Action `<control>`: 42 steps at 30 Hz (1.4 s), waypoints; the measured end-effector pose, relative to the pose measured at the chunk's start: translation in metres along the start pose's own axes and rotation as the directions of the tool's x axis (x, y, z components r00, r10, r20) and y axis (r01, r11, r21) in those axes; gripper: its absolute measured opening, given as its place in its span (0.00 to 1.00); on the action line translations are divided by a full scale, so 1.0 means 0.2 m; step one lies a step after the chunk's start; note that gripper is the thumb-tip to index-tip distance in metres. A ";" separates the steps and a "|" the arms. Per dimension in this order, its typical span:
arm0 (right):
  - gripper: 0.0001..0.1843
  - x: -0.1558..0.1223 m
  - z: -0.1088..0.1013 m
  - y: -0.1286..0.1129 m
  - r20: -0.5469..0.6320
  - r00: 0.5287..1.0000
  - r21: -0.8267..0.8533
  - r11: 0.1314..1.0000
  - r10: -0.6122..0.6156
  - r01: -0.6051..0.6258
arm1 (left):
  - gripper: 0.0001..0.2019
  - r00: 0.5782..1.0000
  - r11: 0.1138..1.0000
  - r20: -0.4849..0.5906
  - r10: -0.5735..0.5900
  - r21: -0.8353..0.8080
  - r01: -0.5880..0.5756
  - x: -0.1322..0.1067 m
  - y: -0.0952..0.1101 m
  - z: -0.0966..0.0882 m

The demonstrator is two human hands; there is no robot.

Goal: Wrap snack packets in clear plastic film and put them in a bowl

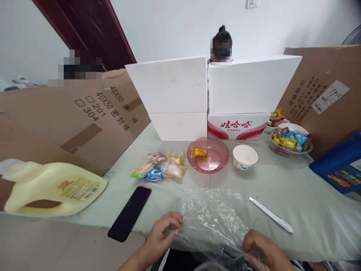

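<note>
A clear, crinkled plastic bag (213, 216) spreads across the table's near edge, its lower end hanging toward my lap. My left hand (165, 231) pinches its left edge between thumb and fingers. At the lower right, my right hand (262, 248) grips the opposite edge with curled fingers. Beyond the bag stands a pink translucent bowl (221, 160) holding a yellow wrapped snack (199, 153). Right of it is a white paper bowl (244, 154). A white utility knife (270, 214) lies right of the bag. Several wrapped snacks (172, 169) and a bundle of sticks (143, 169) sit to the left.
A dark phone (129, 213) lies near the front edge, beside a yellow jug (56, 190) on its side. White boxes (177, 86) wall off the back; cardboard (93, 116) flanks both sides. At right are a snack-filled clear bowl (291, 151) and a blue container (342, 165). A person (222, 45) is behind the boxes.
</note>
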State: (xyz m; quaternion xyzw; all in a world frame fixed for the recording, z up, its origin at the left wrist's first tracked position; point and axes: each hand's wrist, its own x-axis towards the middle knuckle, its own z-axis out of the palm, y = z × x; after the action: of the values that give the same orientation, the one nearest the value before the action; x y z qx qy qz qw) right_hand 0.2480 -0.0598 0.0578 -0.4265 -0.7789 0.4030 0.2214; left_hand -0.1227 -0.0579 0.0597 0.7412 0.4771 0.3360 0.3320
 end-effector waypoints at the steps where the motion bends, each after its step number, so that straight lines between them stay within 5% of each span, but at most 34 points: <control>1: 0.06 0.01 0.00 0.01 -0.043 0.998 0.062 0.997 0.049 -0.047 | 0.06 0.995 0.996 -0.051 -0.083 -0.031 0.082 0.03 0.00 0.01; 5: 0.20 0.15 0.06 0.06 -0.248 0.929 0.227 0.948 0.276 -0.221 | 0.13 0.891 0.928 -0.276 -0.361 -0.015 0.372 0.18 -0.05 0.06; 8: 0.26 0.26 0.11 0.10 -0.315 0.875 0.260 0.920 0.369 -0.294 | 0.19 0.847 0.886 -0.358 -0.392 0.102 0.453 0.26 -0.07 0.11; 15: 0.25 0.29 0.11 0.17 -0.490 0.818 -0.113 0.909 0.299 -0.400 | 0.22 0.851 0.772 -0.353 -0.389 0.378 0.510 0.27 -0.10 0.15; 24: 0.29 0.25 0.11 0.11 -0.530 0.808 -0.108 0.924 0.259 -0.367 | 0.20 0.850 0.789 -0.381 -0.365 0.358 0.499 0.24 -0.10 0.14; 31: 0.25 0.24 0.15 0.14 -0.445 0.866 -0.193 0.920 0.228 -0.341 | 0.20 0.863 0.781 -0.395 -0.315 0.409 0.472 0.22 -0.12 0.12; 33: 0.24 0.24 0.16 0.16 -0.435 0.870 -0.208 0.915 0.230 -0.346 | 0.19 0.873 0.766 -0.444 -0.200 0.484 0.422 0.22 -0.11 0.12; 36: 0.23 0.25 0.17 0.17 -0.423 0.881 -0.237 0.912 0.213 -0.335 | 0.15 0.858 0.739 -0.490 0.155 0.634 0.228 0.23 -0.04 0.15; 39: 0.23 0.27 0.18 0.17 -0.424 0.888 -0.287 0.903 0.180 -0.320 | 0.12 0.881 0.741 -0.277 0.384 0.661 -0.115 0.27 0.06 0.21; 42: 0.22 0.27 0.20 0.16 -0.427 0.894 -0.343 0.890 0.138 -0.301 | 0.16 0.944 0.760 0.011 0.329 0.590 -0.272 0.33 0.12 0.30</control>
State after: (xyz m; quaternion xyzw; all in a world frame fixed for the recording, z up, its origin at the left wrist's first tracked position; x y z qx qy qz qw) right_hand 0.2074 -0.0223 0.0090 -0.6211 -0.7301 0.1647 0.2325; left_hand -0.0409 -0.0153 0.0568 0.8572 0.4468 0.2560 0.0074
